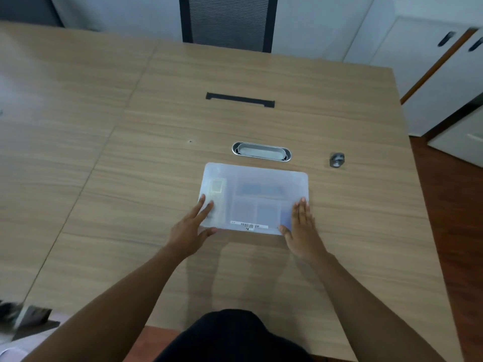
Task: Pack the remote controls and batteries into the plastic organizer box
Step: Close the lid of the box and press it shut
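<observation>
The translucent plastic organizer box (254,184) lies flat on the wooden table (156,178) with its lid down. Through the lid I make out a pale remote control (218,190) in the left compartment and bluish shapes in the middle compartments, too blurred to name. A barcode label (249,226) runs along the near edge. My left hand (192,231) rests on the box's near left corner, fingers spread on the lid and thumb at the front edge. My right hand (300,228) presses the near right corner the same way.
An oval metal cable grommet (261,152) sits just behind the box. A small grey metal object (337,160) lies to the right of it. A black cable slot (240,99) is farther back, and a mesh office chair (228,20) stands at the far side.
</observation>
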